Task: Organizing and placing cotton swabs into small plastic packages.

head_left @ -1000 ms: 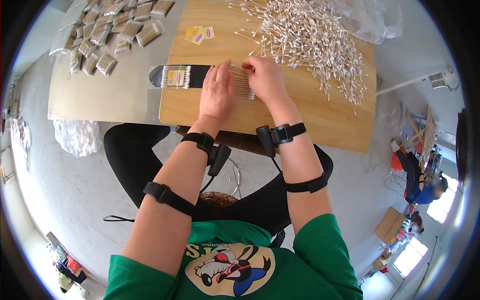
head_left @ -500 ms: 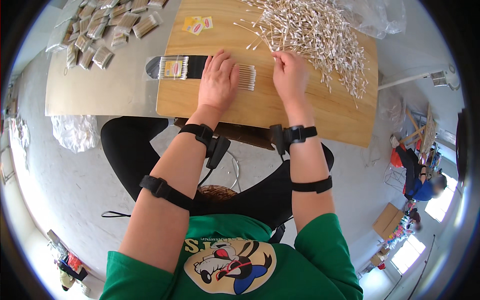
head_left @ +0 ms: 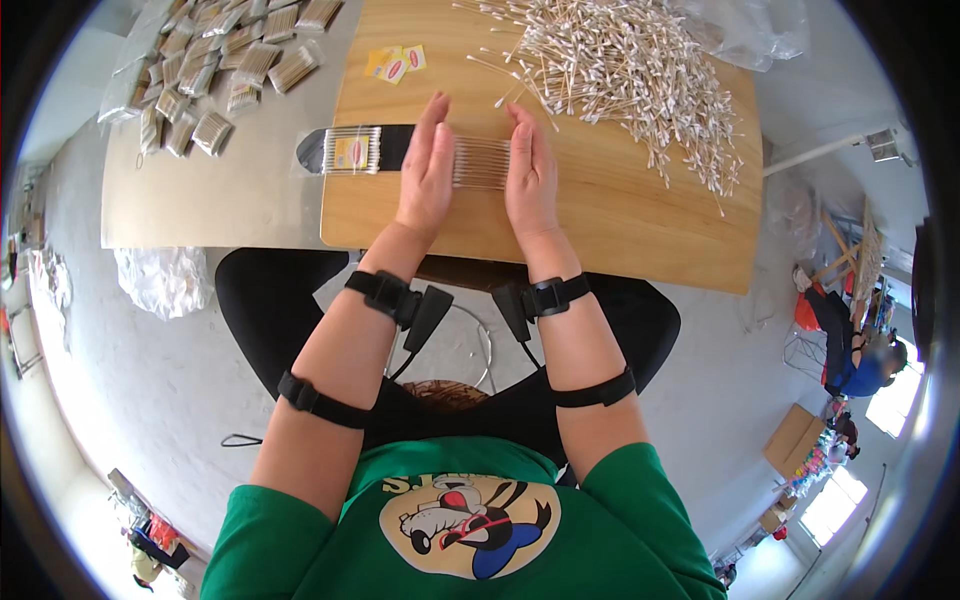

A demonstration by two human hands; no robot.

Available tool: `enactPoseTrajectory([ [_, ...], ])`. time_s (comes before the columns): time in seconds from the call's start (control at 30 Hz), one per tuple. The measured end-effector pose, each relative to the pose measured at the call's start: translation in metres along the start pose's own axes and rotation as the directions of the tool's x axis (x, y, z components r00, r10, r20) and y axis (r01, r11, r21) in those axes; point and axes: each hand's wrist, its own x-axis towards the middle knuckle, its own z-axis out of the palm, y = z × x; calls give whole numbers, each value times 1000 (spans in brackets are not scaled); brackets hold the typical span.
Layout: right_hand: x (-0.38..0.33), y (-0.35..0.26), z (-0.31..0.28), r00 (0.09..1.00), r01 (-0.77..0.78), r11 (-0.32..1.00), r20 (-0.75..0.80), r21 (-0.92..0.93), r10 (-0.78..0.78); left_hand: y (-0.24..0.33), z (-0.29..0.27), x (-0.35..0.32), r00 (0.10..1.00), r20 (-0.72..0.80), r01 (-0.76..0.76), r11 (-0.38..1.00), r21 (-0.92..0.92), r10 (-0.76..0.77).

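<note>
A row of cotton swabs (head_left: 480, 163) lies side by side on the wooden board, its ends towards my two hands. My left hand (head_left: 427, 172) stands on edge at the row's left end, fingers stretched out. Facing it, my right hand (head_left: 531, 172) is upright at the right end, also with straight fingers. The palms hide the swab tips, so whether they touch them I cannot tell. Left of my left hand runs a black strip (head_left: 393, 147), bearing another row of swabs (head_left: 372, 150) with a yellow-and-white label card (head_left: 350, 153) on it.
A big heap of loose cotton swabs (head_left: 640, 85) covers the board's (head_left: 620, 235) far right. Label cards (head_left: 396, 62) lie at the back. Bagged swab packs (head_left: 255, 62) are piled on the metal table (head_left: 240, 190) at left. Clear plastic film (head_left: 745, 30) sits behind the heap.
My right hand has come left from the heap's edge to the row's right end, its fingers straightening. My left hand has turned from palm-down onto its edge, uncovering more of the row.
</note>
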Motion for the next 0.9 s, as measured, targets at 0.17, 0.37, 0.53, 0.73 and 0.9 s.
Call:
enactPoseTrajectory([
  [0.17,1,1,8,1000,28,999,-12,22,-28,4,6,-3,994,78,-80,992,93,73],
  [0.37,0,-3,18,1000,11,999,-20,42,-10,5,4,-3,997,75,-28,997,75,22],
  [0.53,3,7,16,992,-59,968,-95,245,85,-6,6,-1,991,51,-127,981,145,121],
  [0.73,-6,7,-13,962,-227,959,-118,168,248,-3,-1,0,961,102,-275,853,444,257],
  [0.9,-17,8,-44,986,103,867,-64,-488,-153,-5,-6,-13,934,276,-353,453,819,227],
])
